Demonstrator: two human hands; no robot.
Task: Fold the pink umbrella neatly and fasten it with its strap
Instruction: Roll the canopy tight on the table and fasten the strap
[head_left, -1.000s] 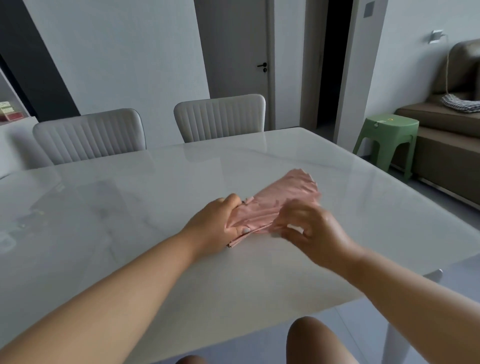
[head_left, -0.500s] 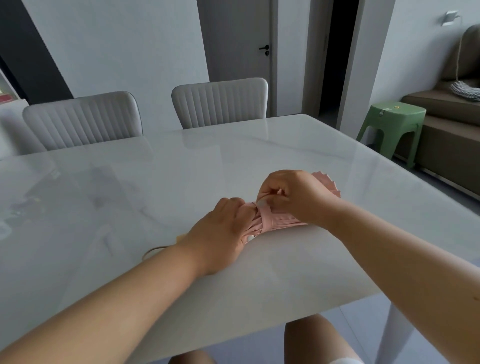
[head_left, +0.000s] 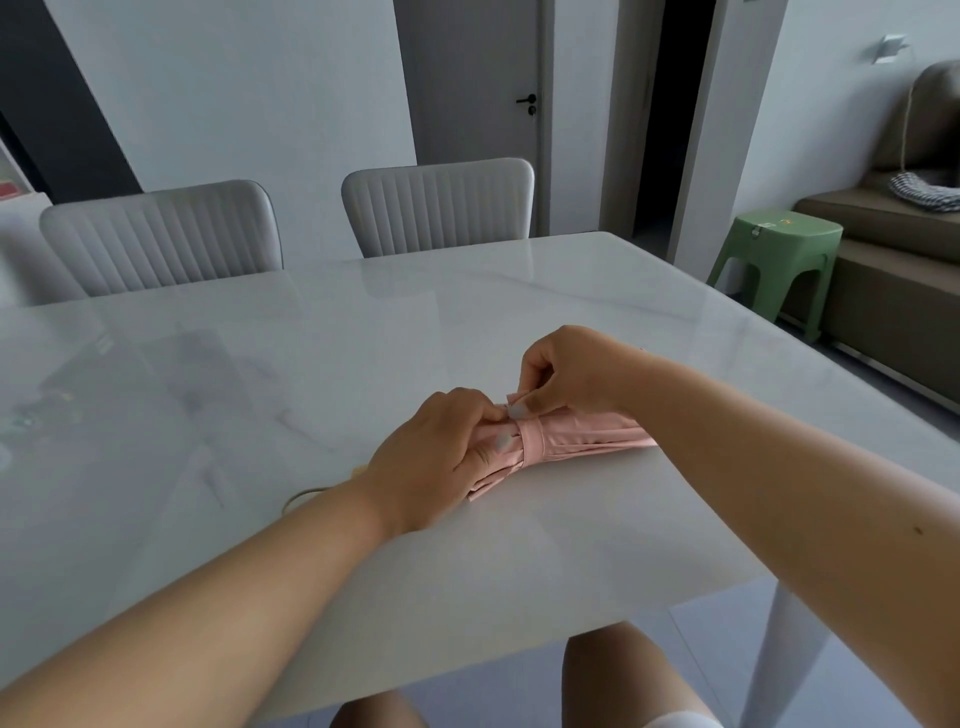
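The pink umbrella (head_left: 587, 439) lies rolled up on the white marble table (head_left: 363, 338), a little right of the middle. Its pink strap (head_left: 534, 441) is wrapped around the roll. My left hand (head_left: 436, 457) grips the umbrella's near end, thumb on the fabric. My right hand (head_left: 571, 374) reaches over the roll and pinches the strap's free end on top. The umbrella's far end is hidden behind my right forearm. A thin cord loop (head_left: 304, 496) shows by my left wrist.
Two grey ribbed chairs (head_left: 161, 234) (head_left: 439, 205) stand at the table's far side. A green plastic stool (head_left: 776, 260) and a brown sofa (head_left: 893, 260) are off to the right. The table's near edge runs just in front of my knees (head_left: 613, 675).
The loose pink fabric has been rolled tight and the strap brought around it. My right hand moved from the near side over the top and now pinches the strap end.
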